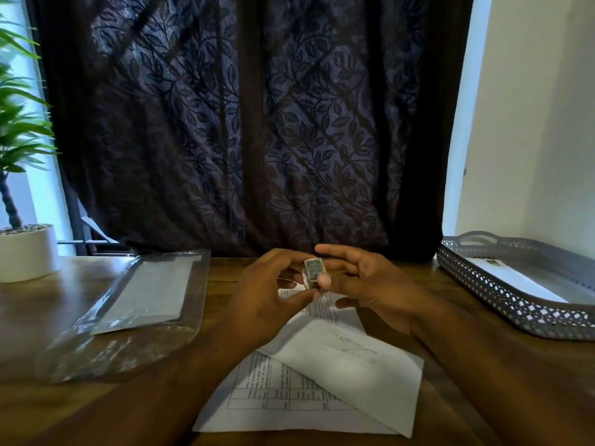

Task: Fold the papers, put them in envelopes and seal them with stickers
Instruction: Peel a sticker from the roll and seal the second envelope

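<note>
Grey-green sticker [315,268] pinched between left hand [269,292], right hand [363,284].

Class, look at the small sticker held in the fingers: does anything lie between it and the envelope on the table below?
Nothing visible. The sticker sits pinched between the left hand and right hand, directly above the white envelope, whose surface below is bare.

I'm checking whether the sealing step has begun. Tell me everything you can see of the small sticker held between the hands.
The sticker is a small, stamp-like rectangle, grey-green with a pale border and a dark printed design too blurred to read. It is held upright above the envelope, pinched at its lower edge by the right hand, whose thumb covers its bottom corner. The left hand picks at its white backing paper just below. It touches nothing else.
</note>
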